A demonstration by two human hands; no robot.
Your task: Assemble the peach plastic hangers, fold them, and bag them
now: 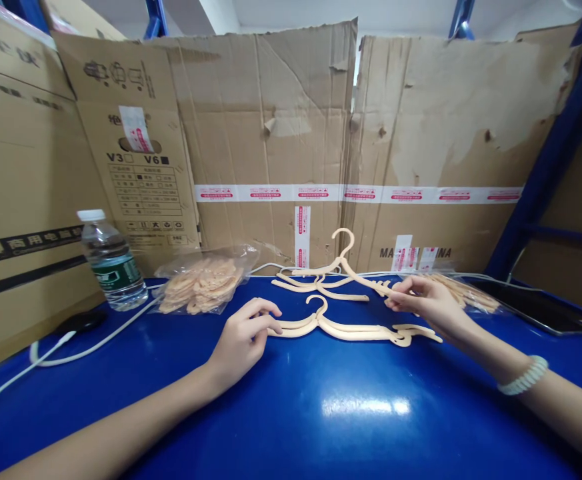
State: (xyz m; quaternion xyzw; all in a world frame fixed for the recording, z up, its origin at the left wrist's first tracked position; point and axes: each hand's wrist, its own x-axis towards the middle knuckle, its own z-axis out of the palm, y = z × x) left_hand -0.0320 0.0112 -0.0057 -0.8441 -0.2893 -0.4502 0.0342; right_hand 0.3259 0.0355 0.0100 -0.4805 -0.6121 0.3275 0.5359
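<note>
A beige clothes hanger [351, 268] is tilted up off the table, its hook pointing upward. My right hand [423, 300] is closed on the right end of its arm, pinching it between thumb and fingers. Below it, another beige hanger [355, 331] lies flat on the blue table, seemingly doubled with a second one. My left hand [243, 337] is at this lower hanger's left end, fingers loosely bent and apart, fingertips touching or just over it; the end itself is hidden. Behind, a further hanger [343, 293] lies on the table, partly beneath the raised one.
A clear bag of beige pieces [203, 283] lies at the back left, another bag [471, 293] behind my right hand. A water bottle [113, 263] stands left, near a white cable [105, 343]. A dark phone-like device [535, 310] lies right. Cardboard [271, 147] walls the back.
</note>
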